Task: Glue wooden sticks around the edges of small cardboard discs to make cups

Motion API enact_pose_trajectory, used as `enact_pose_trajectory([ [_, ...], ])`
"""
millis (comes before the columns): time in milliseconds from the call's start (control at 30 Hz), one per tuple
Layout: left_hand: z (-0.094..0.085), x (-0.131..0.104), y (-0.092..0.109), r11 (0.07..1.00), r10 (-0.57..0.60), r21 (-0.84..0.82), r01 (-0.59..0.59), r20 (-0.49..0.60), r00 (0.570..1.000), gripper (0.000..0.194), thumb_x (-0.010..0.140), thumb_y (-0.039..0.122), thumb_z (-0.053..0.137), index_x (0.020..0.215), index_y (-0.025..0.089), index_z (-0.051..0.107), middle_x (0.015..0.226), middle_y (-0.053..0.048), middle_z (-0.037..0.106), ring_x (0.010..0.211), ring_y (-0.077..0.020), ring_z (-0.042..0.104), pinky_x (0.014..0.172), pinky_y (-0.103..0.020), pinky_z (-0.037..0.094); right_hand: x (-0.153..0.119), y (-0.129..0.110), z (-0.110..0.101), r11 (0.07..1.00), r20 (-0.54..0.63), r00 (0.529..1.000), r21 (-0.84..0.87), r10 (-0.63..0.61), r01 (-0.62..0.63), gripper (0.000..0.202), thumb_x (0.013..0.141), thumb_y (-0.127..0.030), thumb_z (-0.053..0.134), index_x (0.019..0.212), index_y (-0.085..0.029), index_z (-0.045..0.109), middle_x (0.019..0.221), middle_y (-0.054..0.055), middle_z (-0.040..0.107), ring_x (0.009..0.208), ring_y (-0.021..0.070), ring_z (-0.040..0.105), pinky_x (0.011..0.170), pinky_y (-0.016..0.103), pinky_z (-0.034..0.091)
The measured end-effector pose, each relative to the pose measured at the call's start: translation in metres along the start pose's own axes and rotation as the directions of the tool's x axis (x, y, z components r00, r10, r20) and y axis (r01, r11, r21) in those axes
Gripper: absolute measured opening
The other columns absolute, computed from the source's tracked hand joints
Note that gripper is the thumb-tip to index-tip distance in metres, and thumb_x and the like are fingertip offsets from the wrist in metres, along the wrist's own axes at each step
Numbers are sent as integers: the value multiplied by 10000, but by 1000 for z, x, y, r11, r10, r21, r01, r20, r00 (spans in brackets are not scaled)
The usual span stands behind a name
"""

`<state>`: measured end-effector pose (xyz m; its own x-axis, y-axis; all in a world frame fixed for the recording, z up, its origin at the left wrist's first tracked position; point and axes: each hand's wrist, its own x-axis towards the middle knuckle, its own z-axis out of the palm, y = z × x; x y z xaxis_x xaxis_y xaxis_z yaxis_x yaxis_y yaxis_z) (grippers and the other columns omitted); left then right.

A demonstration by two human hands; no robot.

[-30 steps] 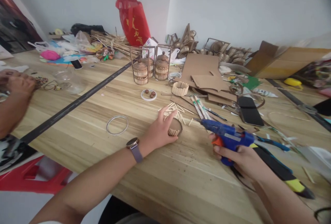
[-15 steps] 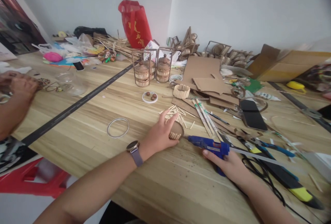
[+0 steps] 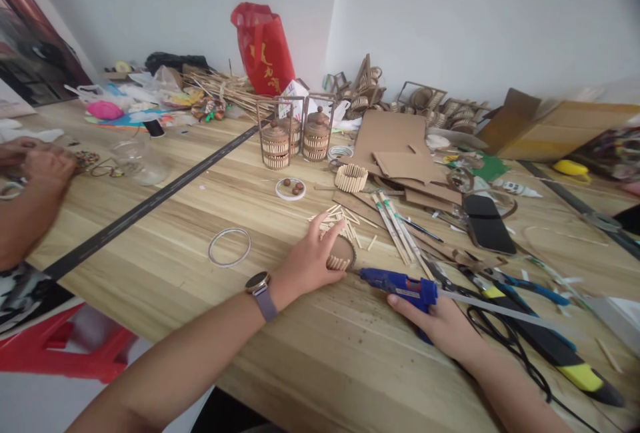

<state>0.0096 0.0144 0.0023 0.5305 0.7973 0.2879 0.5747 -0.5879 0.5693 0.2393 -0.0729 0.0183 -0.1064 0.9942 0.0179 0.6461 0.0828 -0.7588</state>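
Note:
My left hand [image 3: 314, 256] holds a round brown disc [image 3: 345, 252] at its left side, thumb at the near edge and fingers over the far side. Short pale sticks stand along part of the disc's near rim. A blue glue gun [image 3: 400, 286] is gripped in my right hand [image 3: 445, 323], its nozzle close to the disc's near right edge. Whether the nozzle touches the disc is too small to tell. Loose short sticks [image 3: 350, 223] lie just behind the disc. Farther back stands a ring of upright sticks [image 3: 351, 178].
Small lidded baskets [image 3: 275, 144] stand behind, beside brown cardboard [image 3: 393, 136]. A white ring [image 3: 229, 247] lies left. A phone [image 3: 487, 223], pliers [image 3: 535, 286] and a black-yellow cutter [image 3: 555, 346] lie right. Another person's hands [image 3: 47, 160] work at far left.
My right hand and the glue gun have shifted slightly left, with the nozzle lower beside the disc. My left hand has stayed on the disc.

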Motion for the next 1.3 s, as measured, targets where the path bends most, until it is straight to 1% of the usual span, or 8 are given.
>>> enact_pose_trajectory([
  [133,0,0,0,1000,-5,-11,5,2,1000,990,648,241,813,1456,262,242,1518,-168,146,1281,-366,450,982,-477,483,0,0,1,1000,10,1000,11,-11,11,459,778,-605,579,857,-187,754,845,85,774,797,275,713,782,387,587],
  [300,0,0,0,1000,-12,-25,13,6,1000,997,648,243,810,1460,287,233,1523,-158,142,1247,-354,487,972,-478,488,0,-3,1,1000,20,1000,15,-23,23,415,791,-551,593,941,-200,757,946,81,778,887,278,713,875,409,559],
  [400,0,0,0,1000,-15,-9,16,10,1000,998,648,251,812,1460,280,234,1523,-160,145,1233,-352,499,964,-471,495,0,-2,1,1000,22,1000,5,-18,18,420,795,-542,591,968,-196,755,997,82,772,889,279,714,876,415,558],
  [533,0,0,0,1000,-17,3,17,7,1000,987,653,258,809,1456,282,237,1520,-157,152,1205,-341,523,949,-464,505,0,2,3,1000,16,1000,-14,-21,21,430,802,-532,585,999,-187,751,997,91,771,893,284,715,892,427,550],
  [733,0,0,0,1000,-14,-8,14,10,1000,986,648,245,812,1453,280,243,1521,-156,146,1238,-348,496,959,-465,499,-1,5,5,999,9,1000,-34,-28,29,394,813,-516,581,978,-202,752,947,82,777,872,281,719,848,414,570],
  [933,2,0,-2,1000,16,-17,-16,-12,1000,996,644,239,812,1455,285,235,1518,-158,147,1299,-363,433,1004,-484,464,-1,2,6,997,0,999,-65,-35,35,385,803,-503,581,963,-196,750,929,80,780,836,277,724,829,404,579],
  [1167,1,0,-1,1000,22,-14,-22,-14,1000,984,653,241,808,1449,289,232,1507,-164,155,1307,-370,420,1010,-509,454,0,-1,6,995,-7,999,-89,-45,44,333,801,-469,581,925,-213,752,939,71,781,828,275,727,798,388,589],
  [1300,-1,0,1,1000,17,-20,-17,-4,1000,981,651,226,810,1449,269,242,1506,-169,156,1307,-369,421,1014,-496,456,-1,0,7,994,-12,1000,-102,-28,27,353,798,-478,576,931,-200,748,931,80,780,857,288,724,806,395,586],
])
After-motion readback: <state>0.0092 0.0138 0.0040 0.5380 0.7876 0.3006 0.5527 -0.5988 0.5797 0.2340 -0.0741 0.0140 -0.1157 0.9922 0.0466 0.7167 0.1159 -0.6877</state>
